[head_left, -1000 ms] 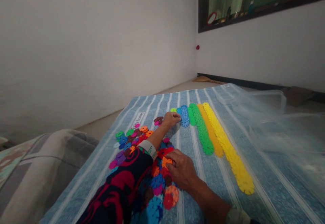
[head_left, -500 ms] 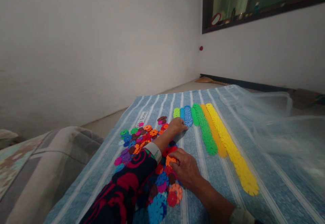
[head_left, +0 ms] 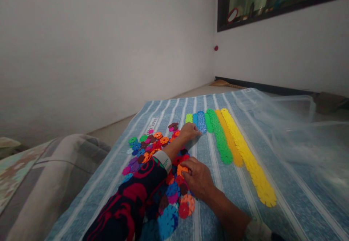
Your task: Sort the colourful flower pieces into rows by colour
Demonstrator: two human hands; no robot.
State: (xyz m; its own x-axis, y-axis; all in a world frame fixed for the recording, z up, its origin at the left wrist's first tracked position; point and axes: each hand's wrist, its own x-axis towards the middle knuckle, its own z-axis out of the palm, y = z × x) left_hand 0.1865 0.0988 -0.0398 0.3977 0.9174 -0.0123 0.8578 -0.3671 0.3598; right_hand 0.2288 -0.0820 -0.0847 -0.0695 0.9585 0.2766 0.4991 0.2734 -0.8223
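Note:
My left hand [head_left: 188, 132] reaches to the near end of a row of blue snowflake discs [head_left: 201, 121]. Its fingers are closed on the blue disc at that end, which they partly hide. Closer to me, my right hand [head_left: 199, 178] pinches an orange snowflake disc [head_left: 182, 170] at the edge of a mixed pile of loose discs [head_left: 148, 148]. My left forearm lies across this pile and covers part of it. Just right of my left hand run a short green row [head_left: 209, 123], a longer green row [head_left: 224, 150], an orange-yellow row [head_left: 231, 146] and a long yellow row [head_left: 255, 168].
A blue striped cloth [head_left: 174, 106] lies under everything. Clear plastic containers [head_left: 308, 135] stand at the right. A short lime row [head_left: 189, 118] lies beyond my left hand. Grey draped fabric [head_left: 71, 168] is at the left. White walls [head_left: 109, 44] rise behind.
The view has shifted slightly. Both hands stay nearly in place, the left at the blue row's near end and the right with the orange disc.

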